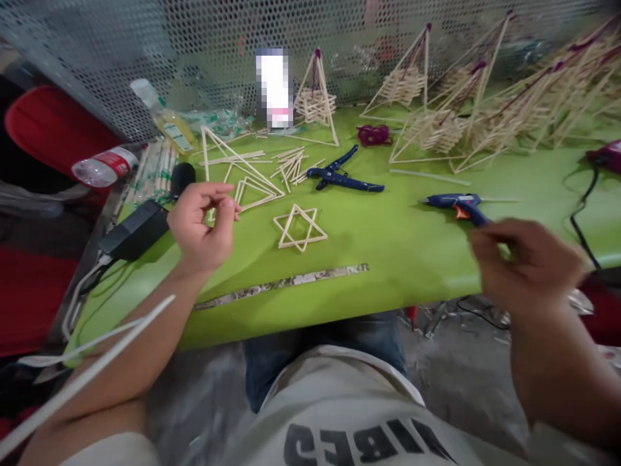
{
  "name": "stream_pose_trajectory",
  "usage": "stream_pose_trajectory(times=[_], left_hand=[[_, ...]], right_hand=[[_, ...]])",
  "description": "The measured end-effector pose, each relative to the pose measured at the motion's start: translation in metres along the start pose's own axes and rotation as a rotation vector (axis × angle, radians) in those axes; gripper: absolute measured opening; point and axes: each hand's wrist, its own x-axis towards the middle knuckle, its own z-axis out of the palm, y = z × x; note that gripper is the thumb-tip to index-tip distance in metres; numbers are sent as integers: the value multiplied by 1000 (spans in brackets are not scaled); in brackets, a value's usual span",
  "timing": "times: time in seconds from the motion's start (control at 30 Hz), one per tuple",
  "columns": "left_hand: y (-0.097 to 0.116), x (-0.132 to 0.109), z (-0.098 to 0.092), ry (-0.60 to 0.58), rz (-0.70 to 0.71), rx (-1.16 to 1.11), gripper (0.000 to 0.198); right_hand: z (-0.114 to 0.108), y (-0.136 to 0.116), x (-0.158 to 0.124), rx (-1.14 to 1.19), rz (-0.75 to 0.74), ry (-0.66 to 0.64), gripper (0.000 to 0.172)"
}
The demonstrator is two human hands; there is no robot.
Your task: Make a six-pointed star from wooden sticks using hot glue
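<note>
My left hand is raised over the left of the table, thumb and fingers closed in a pinch; anything between them is too small to make out. Behind it stands a triangular stick frame. My right hand has its fingers curled at the handle end of a blue glue gun, which lies on its side with a glue stick out of its back. Between the hands, a six-pointed star of thin wooden sticks lies flat. Blue cutters rest behind it, beside loose sticks.
Finished stick pyramids crowd the back right, near purple yarn. A metal strip lies near the front edge of the green table. Bottles and a black power adapter are left; a perforated metal panel stands behind.
</note>
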Motion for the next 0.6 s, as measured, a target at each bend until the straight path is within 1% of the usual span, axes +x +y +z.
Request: stream_pose_trajectory(times=[0.03,0.07,0.1,0.13,0.17,0.2,0.23,0.3,0.4,0.43,0.5,0.6], left_hand=[[-11,-4,1,9,-33,8,30],[-21,-9,2,10,-72,13,28],[-29,-13,3,0,-114,14,26],[-34,-16,4,-34,-156,17,25],[-38,-19,4,-84,-197,21,23],[-40,-21,4,-142,-229,22,23],[-40,-21,5,-211,-251,23,23],[-36,-21,4,-384,-264,17,27],[-29,-17,3,-733,-197,61,39],[-28,-16,2,-821,-154,99,44],[-27,-15,1,-925,-80,163,54],[-28,-16,2,-981,7,192,75]], right_hand=[[15,-8,33,-16,2,12,34],[31,-18,68,-44,-38,-54,34],[47,-29,102,-108,-103,-211,39],[62,-39,133,-164,-158,-374,48],[75,-48,159,-209,-187,-508,54],[87,-55,180,-243,-211,-580,56],[97,-59,194,-263,-233,-599,58],[114,-60,207,-234,-243,-564,56],[133,-52,202,-142,-195,-508,48],[138,-50,198,-115,-180,-489,43],[146,-48,193,-64,-175,-438,33],[152,-49,191,-1,-205,-388,27]])
